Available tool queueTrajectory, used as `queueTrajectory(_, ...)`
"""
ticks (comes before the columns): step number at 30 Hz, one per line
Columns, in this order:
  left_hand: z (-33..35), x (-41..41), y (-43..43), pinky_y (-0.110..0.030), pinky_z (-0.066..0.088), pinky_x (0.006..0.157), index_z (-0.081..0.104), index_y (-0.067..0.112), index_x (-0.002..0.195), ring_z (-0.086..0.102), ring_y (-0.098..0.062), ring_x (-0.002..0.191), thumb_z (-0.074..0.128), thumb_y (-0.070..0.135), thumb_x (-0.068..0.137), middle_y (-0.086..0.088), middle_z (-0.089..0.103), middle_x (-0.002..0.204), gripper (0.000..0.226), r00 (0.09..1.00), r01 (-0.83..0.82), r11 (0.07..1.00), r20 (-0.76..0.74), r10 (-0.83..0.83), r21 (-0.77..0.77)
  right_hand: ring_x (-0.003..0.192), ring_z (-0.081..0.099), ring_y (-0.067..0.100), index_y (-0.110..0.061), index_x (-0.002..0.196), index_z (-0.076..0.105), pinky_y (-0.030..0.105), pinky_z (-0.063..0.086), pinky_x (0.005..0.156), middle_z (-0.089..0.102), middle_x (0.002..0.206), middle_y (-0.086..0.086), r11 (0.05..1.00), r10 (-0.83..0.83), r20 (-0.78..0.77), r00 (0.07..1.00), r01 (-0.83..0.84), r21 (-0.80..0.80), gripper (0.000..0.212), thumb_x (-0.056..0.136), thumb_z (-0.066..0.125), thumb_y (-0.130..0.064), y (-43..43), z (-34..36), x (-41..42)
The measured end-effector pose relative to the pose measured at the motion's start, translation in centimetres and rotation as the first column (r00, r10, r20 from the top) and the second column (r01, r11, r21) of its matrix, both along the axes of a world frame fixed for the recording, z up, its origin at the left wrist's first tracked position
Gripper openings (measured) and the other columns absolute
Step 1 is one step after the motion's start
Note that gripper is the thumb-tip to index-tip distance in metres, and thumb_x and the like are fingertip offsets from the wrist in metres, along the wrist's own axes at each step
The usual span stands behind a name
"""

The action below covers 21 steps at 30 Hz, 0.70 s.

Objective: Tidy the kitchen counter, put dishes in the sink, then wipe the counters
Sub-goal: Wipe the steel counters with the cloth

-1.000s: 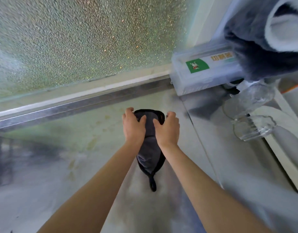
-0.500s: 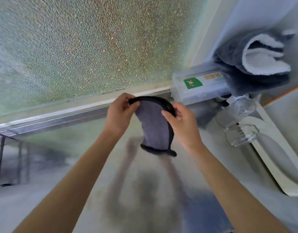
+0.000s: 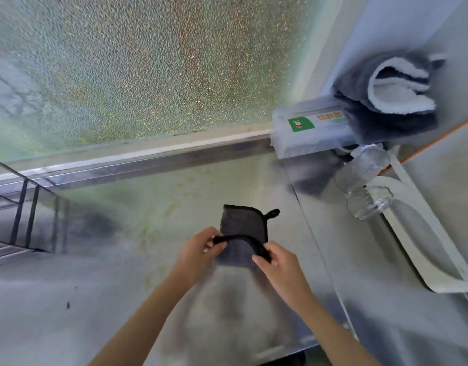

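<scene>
Brought down and back from the window rail since half a second ago, with the grey cloth (image 3: 243, 228) no longer hanging in the air but spread partly over the steel tabletop (image 3: 108, 273), near its middle. Pinching the near, black-bound edge at both ends: at the left end with the left hand (image 3: 198, 249), thumb and fingers (image 3: 209, 244) curled tight onto the trim; at the right end with the right hand (image 3: 277, 262), closed on the trim in the same way. Holding that near edge slightly raised, with the far part of the cloth seeming to lie flat and a small black loop sticking out at its far right corner.

Beyond, a frosted window (image 3: 148, 75) along the back. At the right, by the wall, a clear plastic box (image 3: 306, 136) with a green label, and a folded grey-and-white towel (image 3: 391, 93) on top of it. Just in front, two clear glasses (image 3: 364, 170) close together beside a white board (image 3: 425, 247). At far left, a black wire rack (image 3: 21, 207).
</scene>
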<state>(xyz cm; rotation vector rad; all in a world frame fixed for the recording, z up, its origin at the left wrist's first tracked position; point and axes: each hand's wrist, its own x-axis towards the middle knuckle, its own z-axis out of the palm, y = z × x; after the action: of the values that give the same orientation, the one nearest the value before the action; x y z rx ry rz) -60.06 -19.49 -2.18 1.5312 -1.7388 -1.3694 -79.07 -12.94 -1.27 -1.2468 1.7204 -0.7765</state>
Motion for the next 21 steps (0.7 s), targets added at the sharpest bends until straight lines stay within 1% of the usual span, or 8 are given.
queueTrajectory(2, -1.0, 0.1, 0.4, -0.022, 0.042, 0.063, 0.056, 0.028, 0.071, 0.054, -0.001, 0.063, 0.064, 0.011, 0.081, 0.019, 0.061, 0.064, 0.021, 0.999, 0.025, 0.998, 0.035, -0.027, 0.053, 0.054, 0.032, 0.004, -0.005, 0.071, 0.047, 0.022, 0.028, 0.053, 0.037, 0.057, -0.004, 0.999, 0.023, -0.020, 1.000, -0.022, 0.043, 0.024, 0.082, 0.066, -0.012, 0.7, -0.9, 0.1)
queueTrajectory(5, -0.8, -1.3, -1.5, -0.030, 0.047, 0.069, 0.057, 0.028, 0.080, 0.061, -0.015, 0.076, 0.061, 0.023, 0.081, 0.005, 0.065, 0.076, 0.007, 0.997, -0.026, 1.000, 0.077, 0.025, 0.010, 0.057, 0.042, 0.002, -0.018, 0.071, 0.051, 0.023, 0.035, 0.056, 0.047, 0.059, -0.010, 0.995, -0.098, -0.057, 0.993, 0.099, 0.003, 0.019, 0.083, 0.066, -0.014, -1.3, -1.4, 0.0)
queueTrajectory(7, -0.7, -3.0, -3.6, -0.037, 0.049, 0.081, 0.056, 0.028, 0.103, 0.061, -0.023, 0.094, 0.058, 0.029, 0.085, -0.001, 0.063, 0.100, 0.018, 0.962, -0.111, 0.986, 0.235, 0.139, -0.128, 0.088, 0.058, 0.011, -0.016, 0.098, 0.061, 0.026, 0.044, 0.077, 0.064, 0.091, -0.006, 0.985, -0.173, -0.093, 0.980, 0.171, -0.034, 0.012, 0.087, 0.062, -0.019, -3.3, -1.8, -0.3)
queueTrajectory(9, -0.6, -4.8, -4.6, -0.039, 0.036, 0.101, 0.040, 0.023, 0.132, 0.047, -0.025, 0.118, 0.051, 0.030, 0.091, -0.004, 0.046, 0.133, 0.043, 0.867, -0.145, 0.948, 0.425, 0.260, -0.284, 0.117, 0.049, 0.015, -0.011, 0.126, 0.052, 0.022, 0.036, 0.095, 0.056, 0.124, -0.001, 0.979, -0.202, -0.155, 0.967, 0.199, -0.033, 0.037, 0.091, 0.056, -0.021, -4.7, -2.6, -0.8)
queueTrajectory(12, -2.1, -7.6, -3.3, -0.041, 0.027, 0.108, 0.038, 0.019, 0.138, 0.034, -0.026, 0.134, 0.037, 0.033, 0.094, -0.007, 0.033, 0.148, 0.046, 0.768, 0.107, 0.933, 0.625, 0.141, -0.342, 0.128, 0.042, 0.024, -0.007, 0.128, 0.050, 0.027, 0.031, 0.103, 0.047, 0.139, 0.009, 0.970, -0.243, -0.340, 0.908, 0.226, -0.088, 0.035, 0.094, 0.050, -0.018, -5.0, -4.3, -2.3)
queueTrajectory(14, -4.3, -8.8, -1.8, -0.046, 0.035, 0.104, 0.047, 0.018, 0.134, 0.039, -0.027, 0.132, 0.029, 0.039, 0.092, -0.008, 0.041, 0.145, 0.050, 0.722, 0.254, 0.930, 0.692, -0.001, -0.264, 0.133, 0.038, 0.028, -0.003, 0.125, 0.052, 0.034, 0.030, 0.108, 0.044, 0.141, 0.015, 0.977, -0.211, -0.488, 0.847, 0.179, -0.112, 0.032, 0.097, 0.045, -0.017, -4.9, -6.0, -3.6)
queueTrajectory(16, -6.3, -9.1, -1.0, -0.051, 0.036, 0.102, 0.042, 0.018, 0.138, 0.036, -0.029, 0.134, 0.026, 0.042, 0.092, -0.008, 0.039, 0.146, 0.055, 0.700, 0.291, 0.946, 0.706, -0.110, -0.141, 0.135, 0.036, 0.031, -0.002, 0.128, 0.050, 0.042, 0.032, 0.110, 0.042, 0.144, 0.016, 0.990, -0.128, -0.599, 0.791, 0.066, -0.124, 0.036, 0.098, 0.040, -0.019, -5.0, -7.5, -4.9)
queueTrajectory(21, -8.1, -8.8, -6.0, -0.049, 0.019, 0.111, 0.022, 0.026, 0.146, 0.016, -0.025, 0.142, 0.017, 0.048, 0.094, -0.003, 0.021, 0.154, 0.056, 0.659, 0.409, 0.883, 0.744, -0.110, -0.232, 0.142, 0.021, 0.024, -0.011, 0.143, 0.034, 0.041, 0.016, 0.116, 0.028, 0.153, 0.006, 0.972, 0.131, -0.721, 0.680, -0.230, -0.040, 0.055, 0.097, 0.019, -0.037, -9.3, -9.2, -5.9)
